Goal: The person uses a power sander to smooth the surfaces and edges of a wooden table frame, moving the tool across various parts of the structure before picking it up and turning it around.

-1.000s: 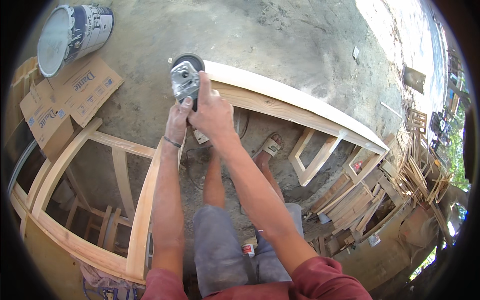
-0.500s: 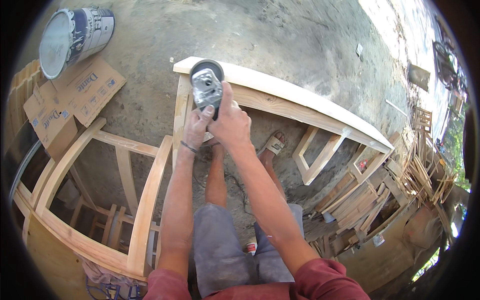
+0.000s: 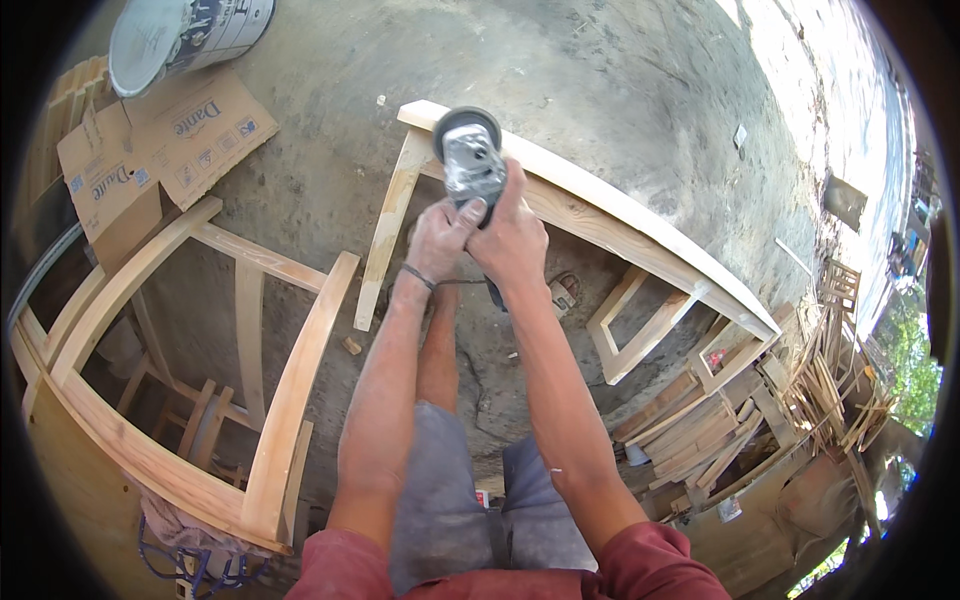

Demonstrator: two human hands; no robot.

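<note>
Both of my hands hold an angle grinder [image 3: 474,168] with a silvery, dusty head and a round dark sanding disc [image 3: 440,141]. My left hand [image 3: 436,243] is closed at the grinder's near left side, its thumb up by the head. My right hand [image 3: 512,238] wraps the body from the right. The disc lies over the top rail of a pale wooden furniture frame [image 3: 635,230], close to the rail's left end. Whether the disc touches the wood, I cannot tell. The grinder's rear body is hidden by my hands.
A second wooden frame [image 3: 295,400] with curved rails stands at left. Beyond it are a cardboard box [image 3: 225,135] and a large paint bucket [image 3: 225,30]. Scrap wood strips [image 3: 715,440] are piled at right. A cord [image 3: 476,370] runs over the concrete floor near my feet.
The view has shifted, so the long frame and the grinder appear farther right. The disc stays near the rail's left end, and both hands keep their grip.
</note>
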